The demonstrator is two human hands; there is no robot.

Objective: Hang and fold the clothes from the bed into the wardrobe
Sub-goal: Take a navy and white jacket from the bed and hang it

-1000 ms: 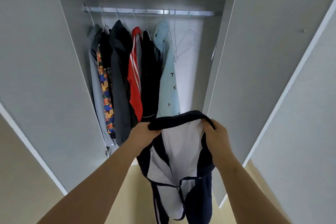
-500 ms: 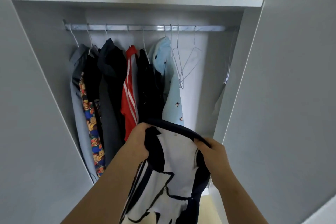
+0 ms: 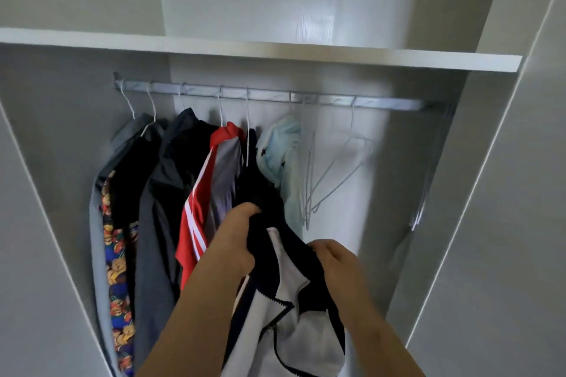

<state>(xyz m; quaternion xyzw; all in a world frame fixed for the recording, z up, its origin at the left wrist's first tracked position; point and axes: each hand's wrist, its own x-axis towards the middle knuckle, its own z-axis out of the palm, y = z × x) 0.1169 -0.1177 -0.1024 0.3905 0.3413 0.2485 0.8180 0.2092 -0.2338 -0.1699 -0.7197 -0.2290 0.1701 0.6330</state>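
An open white wardrobe (image 3: 343, 70) has a metal rail (image 3: 382, 102) under its white shelf (image 3: 306, 53), with dark, red and patterned hung garments (image 3: 171, 193) crowded at the rail's left end, empty pale wire hangers (image 3: 333, 174) at mid-rail and bare rail toward the right end. Below the rail, in front of the hung row, the left hand (image 3: 235, 242) bunches the dark collar of a navy-and-white zip jacket (image 3: 294, 291) and the right hand (image 3: 337, 266) pinches its edge alongside. The jacket looks light, soft and limp, best taken at collar or shoulders; open room lies rightward, bounded by the side panel (image 3: 407, 162).
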